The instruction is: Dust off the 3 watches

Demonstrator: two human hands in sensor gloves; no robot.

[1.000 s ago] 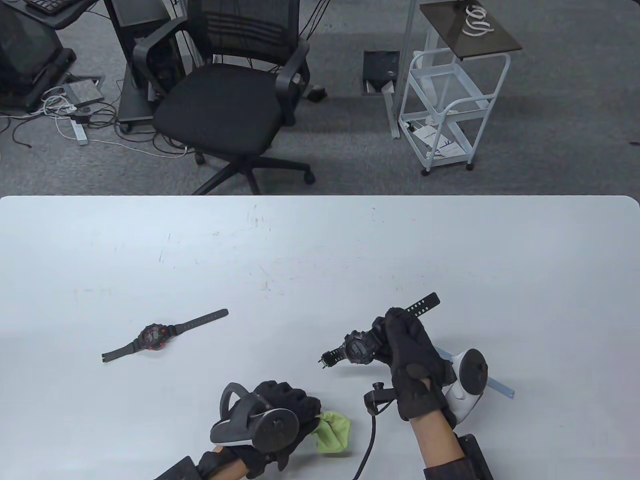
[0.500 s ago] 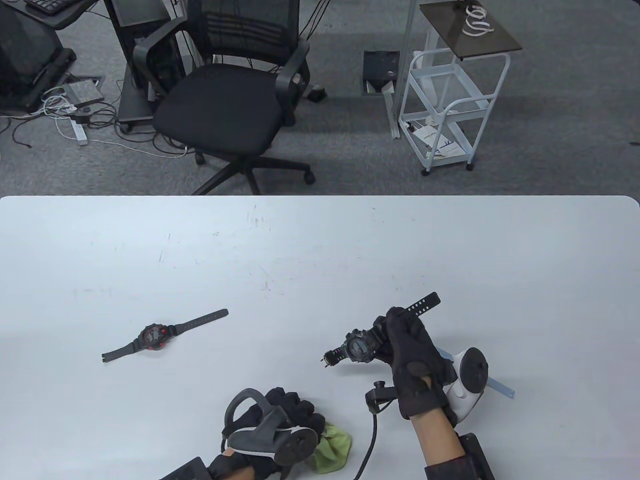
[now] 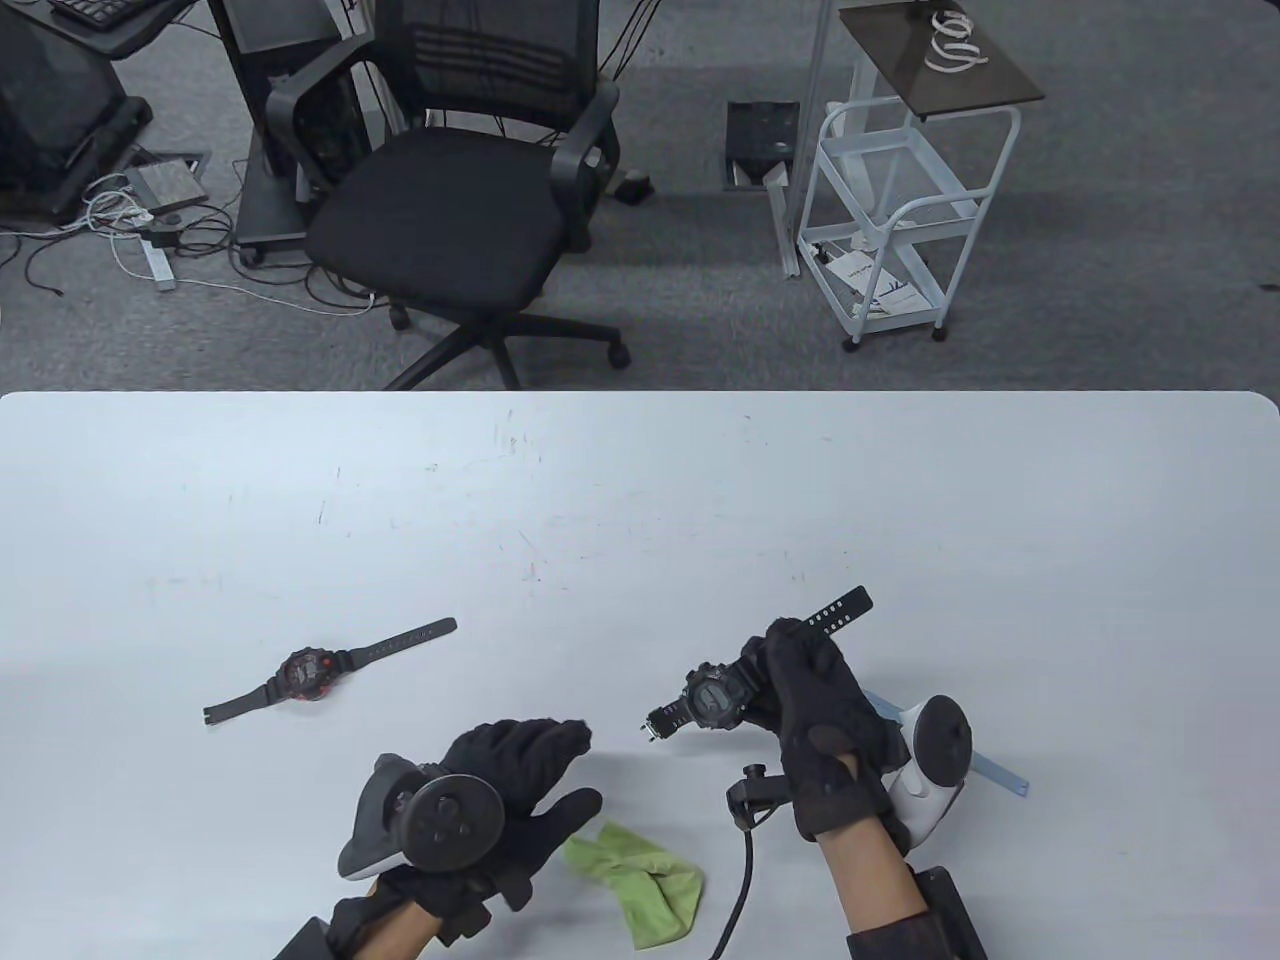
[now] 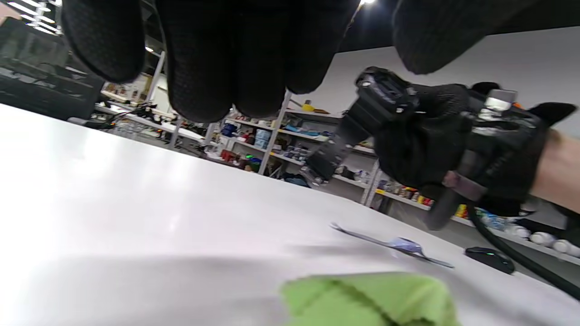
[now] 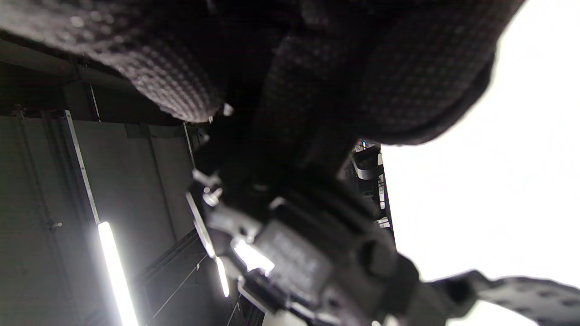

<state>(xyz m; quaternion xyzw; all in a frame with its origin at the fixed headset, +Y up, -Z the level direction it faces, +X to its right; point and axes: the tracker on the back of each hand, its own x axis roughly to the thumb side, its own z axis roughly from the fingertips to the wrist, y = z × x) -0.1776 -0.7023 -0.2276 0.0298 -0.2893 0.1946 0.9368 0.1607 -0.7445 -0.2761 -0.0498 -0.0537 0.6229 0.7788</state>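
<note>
Lower right: black watch (image 3: pixel 712 697) grasped in right hand (image 3: pixel 825 730); lower centre: left hand (image 3: pixel 505 790) spread, apparently clear of green cloth (image 3: pixel 640 885)

An office or lab workspace. Beyond the white table (image 3: pixel 640 480) lies grey carpet (image 3: pixel 1100 250) with a black mesh office chair (image 3: pixel 450 200), a white wheeled cart (image 3: pixel 900 230) holding papers, a floor outlet box (image 3: pixel 765 130), and a tangle of cables (image 3: pixel 120 235) with a power strip beside dark equipment stands (a keyboard (image 3: pixel 95 10) shows at the top left). The left wrist view shows long shelves (image 4: pixel 290 136) crowded with small supplies, under ceiling strip lights (image 5: pixel 118 276).
</note>
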